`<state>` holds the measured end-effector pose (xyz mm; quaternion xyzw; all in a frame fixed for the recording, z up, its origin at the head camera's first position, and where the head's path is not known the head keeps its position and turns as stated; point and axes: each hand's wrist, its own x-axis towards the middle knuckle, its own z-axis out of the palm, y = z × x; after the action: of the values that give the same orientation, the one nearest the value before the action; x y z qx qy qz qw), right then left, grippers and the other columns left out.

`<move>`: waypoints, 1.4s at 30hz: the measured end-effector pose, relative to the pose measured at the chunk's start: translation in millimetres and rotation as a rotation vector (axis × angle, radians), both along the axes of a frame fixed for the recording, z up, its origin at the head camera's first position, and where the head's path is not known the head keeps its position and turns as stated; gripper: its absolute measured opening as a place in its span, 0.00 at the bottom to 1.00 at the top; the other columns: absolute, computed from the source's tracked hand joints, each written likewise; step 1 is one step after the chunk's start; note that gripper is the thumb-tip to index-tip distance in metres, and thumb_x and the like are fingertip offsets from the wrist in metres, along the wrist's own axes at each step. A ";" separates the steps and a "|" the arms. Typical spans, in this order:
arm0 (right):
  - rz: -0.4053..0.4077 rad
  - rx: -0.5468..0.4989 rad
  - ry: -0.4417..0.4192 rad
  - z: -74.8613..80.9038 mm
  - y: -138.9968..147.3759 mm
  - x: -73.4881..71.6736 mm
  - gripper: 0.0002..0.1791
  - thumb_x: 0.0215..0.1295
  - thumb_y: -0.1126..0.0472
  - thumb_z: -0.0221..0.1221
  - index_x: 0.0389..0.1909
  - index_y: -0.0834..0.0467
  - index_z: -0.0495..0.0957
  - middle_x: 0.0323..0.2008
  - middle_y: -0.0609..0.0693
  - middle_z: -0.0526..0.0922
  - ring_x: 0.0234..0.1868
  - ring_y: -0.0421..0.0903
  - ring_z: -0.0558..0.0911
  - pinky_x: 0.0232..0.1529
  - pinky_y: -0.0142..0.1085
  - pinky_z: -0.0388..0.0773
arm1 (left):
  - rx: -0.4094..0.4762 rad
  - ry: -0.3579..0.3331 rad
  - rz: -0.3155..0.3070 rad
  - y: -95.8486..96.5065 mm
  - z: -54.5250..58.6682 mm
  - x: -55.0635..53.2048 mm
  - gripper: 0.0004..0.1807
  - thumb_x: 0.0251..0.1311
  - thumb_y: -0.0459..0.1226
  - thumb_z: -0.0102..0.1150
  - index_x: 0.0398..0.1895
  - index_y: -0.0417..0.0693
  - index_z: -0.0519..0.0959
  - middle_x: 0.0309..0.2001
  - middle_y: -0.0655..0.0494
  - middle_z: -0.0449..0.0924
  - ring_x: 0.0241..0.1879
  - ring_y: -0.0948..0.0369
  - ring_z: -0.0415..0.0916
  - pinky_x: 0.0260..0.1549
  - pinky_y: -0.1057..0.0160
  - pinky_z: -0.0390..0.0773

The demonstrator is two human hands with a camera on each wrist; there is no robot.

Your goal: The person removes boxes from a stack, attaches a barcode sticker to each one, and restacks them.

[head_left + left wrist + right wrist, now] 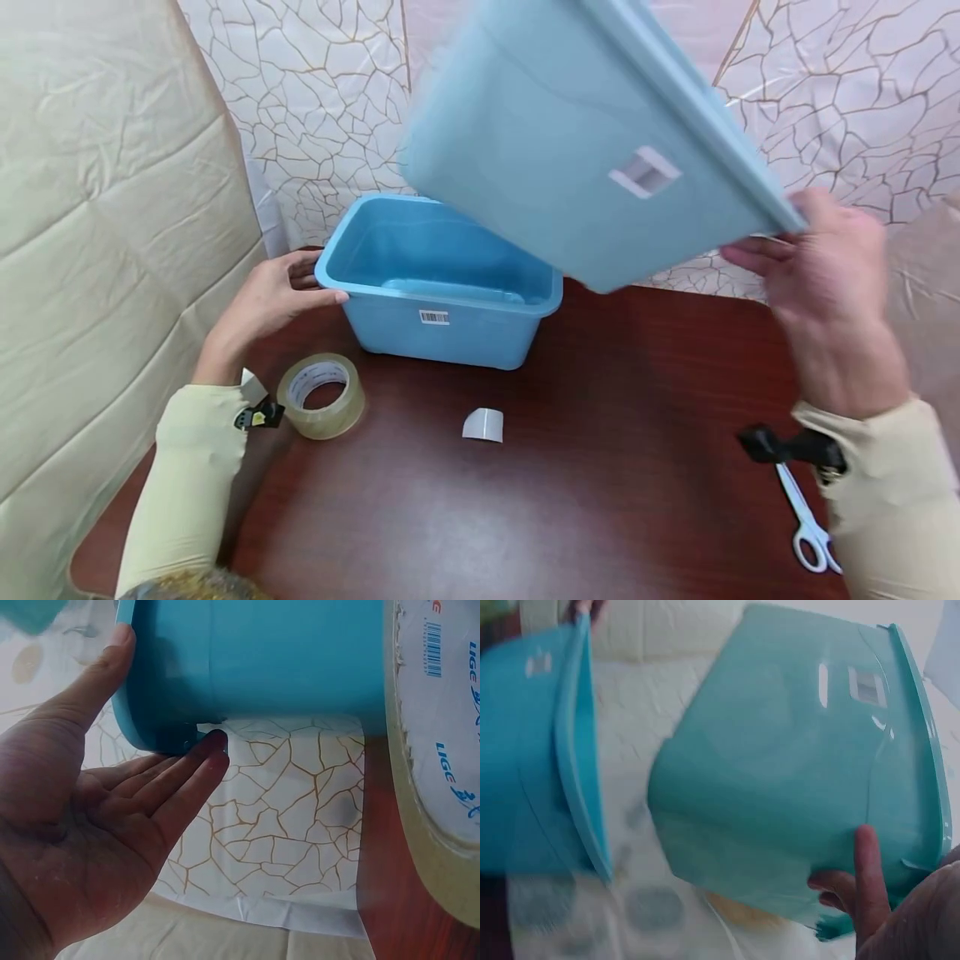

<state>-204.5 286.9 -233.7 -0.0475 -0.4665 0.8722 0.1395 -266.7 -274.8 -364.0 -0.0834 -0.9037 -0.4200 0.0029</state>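
A blue plastic tub (442,329) with a barcode sticker stands upright on the table, its inside bare. My left hand (266,300) holds that tub's left end, thumb on the rim and fingers beneath it in the left wrist view. Up in the air, my right hand (832,275) grips the rim of a second, light blue tub (547,158) near its corner. This raised tub is tilted, its stickered outer wall toward me, and it overlaps the right back part of the standing tub. In the right wrist view, the right fingers (868,862) lie along its end wall.
A roll of clear tape (322,400) lies beside my left wrist. A small white piece (483,425) is in front of the standing tub. White-handled scissors (810,533) lie by my right forearm, partly hidden. Patterned sheeting (315,92) rises behind the dark red table (450,517).
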 end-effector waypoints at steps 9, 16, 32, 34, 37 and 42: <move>-0.026 0.266 -0.002 -25.7 -89.6 -34.6 0.13 0.70 0.70 0.53 0.33 0.67 0.86 0.34 0.56 0.92 0.28 0.54 0.93 0.29 0.46 0.89 | -0.018 0.014 -0.007 0.8 -0.3 -3.6 0.50 0.58 0.55 0.77 0.79 0.44 0.67 0.71 0.41 0.78 0.66 0.44 0.82 0.59 0.61 0.84; -0.060 0.440 -0.036 -44.8 -110.5 -44.9 0.11 0.64 0.69 0.54 0.34 0.66 0.86 0.29 0.52 0.89 0.21 0.51 0.91 0.26 0.45 0.88 | 0.000 0.020 -0.006 1.8 -1.0 -6.1 0.49 0.57 0.54 0.79 0.77 0.45 0.69 0.68 0.42 0.80 0.64 0.46 0.83 0.43 0.85 0.74; -0.090 0.906 -0.130 -82.2 -132.7 -51.1 0.20 0.62 0.56 0.60 0.50 0.62 0.88 0.33 0.54 0.93 0.23 0.46 0.90 0.29 0.33 0.87 | -0.002 0.019 -0.004 1.6 -2.7 -7.4 0.48 0.57 0.53 0.79 0.76 0.42 0.70 0.67 0.41 0.81 0.64 0.46 0.83 0.44 0.84 0.74; -0.115 1.021 -0.129 -87.4 -133.7 -51.4 0.20 0.62 0.53 0.60 0.49 0.58 0.89 0.34 0.53 0.94 0.26 0.47 0.91 0.29 0.31 0.85 | -0.001 0.014 0.001 1.5 -3.5 -7.0 0.47 0.57 0.53 0.79 0.75 0.42 0.70 0.67 0.40 0.81 0.63 0.46 0.83 0.44 0.84 0.74; -0.175 1.169 -0.114 -95.1 -132.8 -51.6 0.20 0.61 0.49 0.61 0.48 0.53 0.91 0.35 0.51 0.94 0.32 0.44 0.91 0.31 0.31 0.80 | 0.000 0.014 0.003 2.0 -3.9 -6.5 0.47 0.57 0.54 0.79 0.75 0.43 0.71 0.66 0.41 0.82 0.63 0.46 0.83 0.45 0.84 0.74; -0.231 1.260 -0.066 -106.7 -129.4 -50.5 0.19 0.61 0.48 0.62 0.46 0.52 0.92 0.37 0.51 0.94 0.40 0.43 0.88 0.38 0.36 0.76 | -0.002 0.021 0.001 2.9 -3.4 -6.7 0.47 0.57 0.54 0.79 0.74 0.43 0.71 0.66 0.42 0.82 0.63 0.47 0.83 0.45 0.83 0.74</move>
<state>-255.0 157.5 -340.4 -0.0331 -0.8854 0.4084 0.2194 -273.4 -271.9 -367.4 -0.0876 -0.9040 -0.4182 0.0125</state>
